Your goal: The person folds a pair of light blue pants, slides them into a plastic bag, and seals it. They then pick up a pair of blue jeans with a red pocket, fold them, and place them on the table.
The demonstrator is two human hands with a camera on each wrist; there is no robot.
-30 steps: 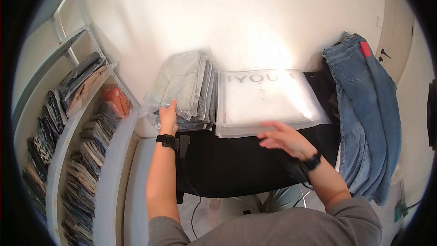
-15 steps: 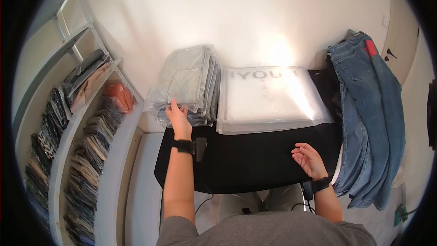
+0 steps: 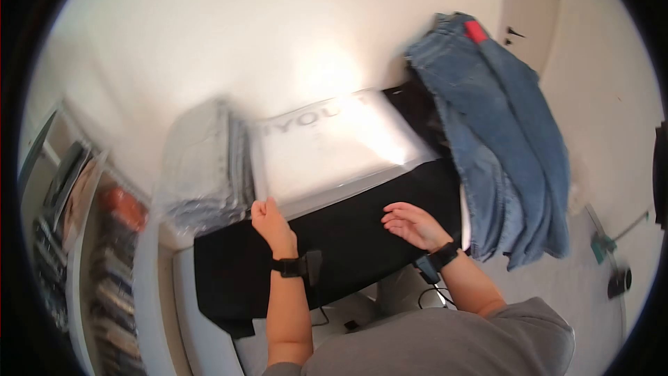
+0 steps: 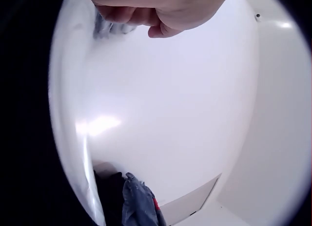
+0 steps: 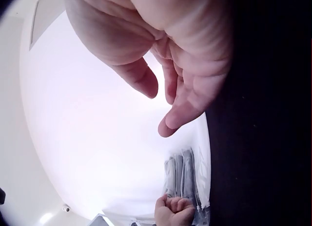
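Note:
In the head view my left hand [image 3: 273,228] is by the near left corner of the flat plastic bags [image 3: 316,160], beside a stack of bagged folded garments [image 3: 198,160]. Its fingers are loosely curled, with nothing visible in them; the left wrist view shows this hand [image 4: 161,9] at the top edge. Over the black table cover [image 3: 334,244], my right hand [image 3: 415,226] is relaxed and empty. The right wrist view shows its bent fingers [image 5: 187,102] from close up, with the garment stack [image 5: 180,172] and left hand beyond.
Blue jeans [image 3: 494,139] with a red label hang over the table's right side. Shelves [image 3: 149,271] of bagged garments stand at the left, an orange bag [image 3: 125,207] among them. A door [image 3: 532,14] is at the back right.
The head view has turned right and tilted. My left hand has come off the garment stack toward the flat bags. My right hand has drawn back from those bags.

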